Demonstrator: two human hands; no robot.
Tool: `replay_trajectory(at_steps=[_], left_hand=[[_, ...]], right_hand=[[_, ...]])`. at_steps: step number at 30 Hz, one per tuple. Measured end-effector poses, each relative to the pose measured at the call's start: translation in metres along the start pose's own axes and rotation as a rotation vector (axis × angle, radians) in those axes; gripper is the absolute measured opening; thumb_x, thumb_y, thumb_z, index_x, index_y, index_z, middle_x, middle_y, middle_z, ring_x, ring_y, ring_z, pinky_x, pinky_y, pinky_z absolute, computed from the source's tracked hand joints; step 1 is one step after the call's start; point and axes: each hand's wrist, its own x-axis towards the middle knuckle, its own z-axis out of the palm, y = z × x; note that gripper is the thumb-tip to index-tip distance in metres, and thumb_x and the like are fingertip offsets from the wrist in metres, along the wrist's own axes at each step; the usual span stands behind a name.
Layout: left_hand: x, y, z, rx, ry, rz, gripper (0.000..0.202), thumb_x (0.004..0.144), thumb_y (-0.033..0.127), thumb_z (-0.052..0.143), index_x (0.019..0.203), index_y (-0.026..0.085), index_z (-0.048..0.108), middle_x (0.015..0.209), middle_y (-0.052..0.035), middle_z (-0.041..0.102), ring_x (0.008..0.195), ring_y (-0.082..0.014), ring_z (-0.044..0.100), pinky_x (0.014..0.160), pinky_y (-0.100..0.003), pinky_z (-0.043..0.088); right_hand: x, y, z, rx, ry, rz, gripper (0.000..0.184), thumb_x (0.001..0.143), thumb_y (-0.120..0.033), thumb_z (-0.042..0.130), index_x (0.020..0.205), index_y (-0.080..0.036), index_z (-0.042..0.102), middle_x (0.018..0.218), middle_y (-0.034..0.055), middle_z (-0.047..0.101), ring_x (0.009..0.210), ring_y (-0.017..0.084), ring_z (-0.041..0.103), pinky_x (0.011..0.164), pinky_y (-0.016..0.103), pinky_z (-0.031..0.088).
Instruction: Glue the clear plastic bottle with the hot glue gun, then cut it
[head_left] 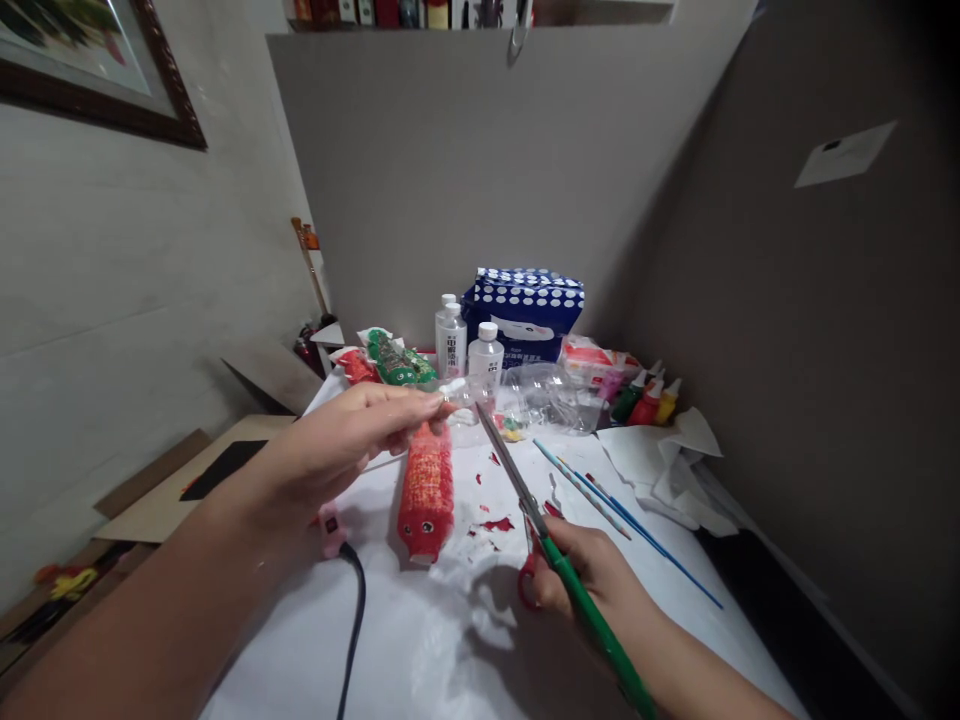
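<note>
My left hand (360,432) pinches the top end of a red painted bottle shaped like a fish (426,490) and holds it upright over the white paper (420,640). My right hand (581,575) grips a pair of scissors (517,480) by the red handles, blades together and pointing up toward the fish's top end. A green stick (600,625) also runs through the right hand. Red paper scraps (496,524) lie on the paper between the hands.
Clear plastic bottle pieces (551,395), white-capped bottles (469,345), a blue dotted tissue pack (525,310), paint bottles (645,400), a green fish craft (397,362), thin brushes (622,515) and torn paper (660,460) stand behind. A black cable (354,620) with a pink tool (330,528) lies left.
</note>
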Motion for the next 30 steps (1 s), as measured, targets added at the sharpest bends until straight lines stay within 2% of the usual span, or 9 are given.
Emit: replay_trajectory(at_steps=[2, 4, 7, 9, 14, 17, 22, 26, 30], left_hand=[[-0.002, 0.002, -0.001, -0.016, -0.010, -0.028, 0.034, 0.062, 0.048, 0.082, 0.074, 0.017, 0.077, 0.070, -0.0012, 0.062, 0.063, -0.0103, 0.046, 0.058, -0.021, 0.034], [-0.002, 0.002, -0.002, -0.027, -0.050, -0.038, 0.037, 0.062, 0.049, 0.082, 0.067, 0.015, 0.072, 0.059, 0.0029, 0.050, 0.054, -0.0074, 0.035, 0.051, -0.020, 0.027], [-0.002, 0.000, -0.002, -0.008, -0.125, -0.011, 0.045, 0.068, 0.054, 0.078, 0.056, 0.016, 0.056, 0.050, 0.0091, 0.029, 0.047, -0.0054, 0.017, 0.044, -0.022, 0.014], [-0.001, -0.003, 0.000, 0.035, -0.169, 0.027, 0.050, 0.073, 0.054, 0.073, 0.052, 0.018, 0.045, 0.049, 0.0098, 0.024, 0.046, -0.0054, 0.014, 0.044, -0.023, 0.012], [0.001, -0.014, 0.008, 0.177, -0.233, 0.072, 0.045, 0.083, 0.045, 0.064, 0.053, 0.020, 0.041, 0.050, 0.0088, 0.025, 0.047, -0.0070, 0.018, 0.044, -0.025, 0.013], [0.003, -0.020, 0.011, 0.202, -0.215, 0.107, 0.044, 0.086, 0.041, 0.060, 0.053, 0.020, 0.042, 0.051, 0.0085, 0.026, 0.047, -0.0076, 0.019, 0.045, -0.026, 0.014], [0.006, -0.024, 0.013, 0.253, -0.197, 0.227, 0.042, 0.089, 0.039, 0.056, 0.054, 0.018, 0.048, 0.055, 0.0075, 0.028, 0.049, -0.0082, 0.022, 0.045, -0.024, 0.018], [0.006, -0.022, 0.017, 0.318, -0.153, 0.350, 0.040, 0.091, 0.033, 0.054, 0.054, 0.017, 0.049, 0.059, 0.0058, 0.035, 0.051, -0.0082, 0.028, 0.047, -0.023, 0.024], [0.001, -0.017, 0.022, 0.390, -0.085, 0.431, 0.040, 0.090, 0.027, 0.056, 0.053, 0.017, 0.048, 0.065, 0.0037, 0.041, 0.058, -0.0098, 0.037, 0.056, -0.025, 0.030]], right_hand=[[0.000, -0.002, 0.002, -0.012, 0.010, -0.001, 0.039, 0.079, -0.052, 0.062, 0.065, -0.020, 0.045, 0.061, -0.0036, 0.044, 0.058, 0.012, 0.038, 0.052, 0.025, 0.030], [0.000, -0.003, 0.004, -0.008, 0.018, 0.001, 0.041, 0.079, -0.055, 0.061, 0.066, -0.020, 0.044, 0.062, -0.0031, 0.044, 0.059, 0.012, 0.037, 0.052, 0.025, 0.030], [-0.001, 0.000, 0.008, 0.031, -0.005, 0.006, 0.048, 0.079, -0.066, 0.058, 0.074, -0.020, 0.047, 0.068, -0.0007, 0.048, 0.062, 0.014, 0.041, 0.056, 0.027, 0.034], [-0.002, 0.007, 0.010, 0.053, -0.017, -0.023, 0.053, 0.079, -0.072, 0.055, 0.083, -0.020, 0.051, 0.074, 0.0011, 0.050, 0.065, 0.016, 0.043, 0.058, 0.028, 0.038], [-0.007, 0.026, 0.013, 0.060, 0.012, -0.117, 0.061, 0.085, -0.077, 0.043, 0.103, -0.021, 0.055, 0.088, 0.0054, 0.054, 0.073, 0.018, 0.047, 0.063, 0.030, 0.044], [-0.006, 0.025, 0.013, 0.087, -0.006, -0.131, 0.063, 0.084, -0.080, 0.041, 0.097, -0.020, 0.055, 0.081, 0.0030, 0.052, 0.068, 0.016, 0.044, 0.061, 0.028, 0.041], [-0.003, 0.012, 0.013, 0.195, 0.004, -0.074, 0.070, 0.077, -0.086, 0.043, 0.086, -0.017, 0.052, 0.070, -0.0008, 0.047, 0.058, 0.011, 0.038, 0.052, 0.024, 0.033], [-0.005, 0.004, 0.014, 0.175, -0.024, -0.073, 0.068, 0.080, -0.085, 0.039, 0.081, -0.018, 0.049, 0.067, -0.0019, 0.044, 0.053, 0.009, 0.034, 0.047, 0.023, 0.030], [-0.007, -0.001, 0.015, 0.176, 0.013, -0.043, 0.069, 0.078, -0.087, 0.039, 0.076, -0.019, 0.048, 0.064, -0.0021, 0.045, 0.048, 0.008, 0.034, 0.042, 0.023, 0.029]])
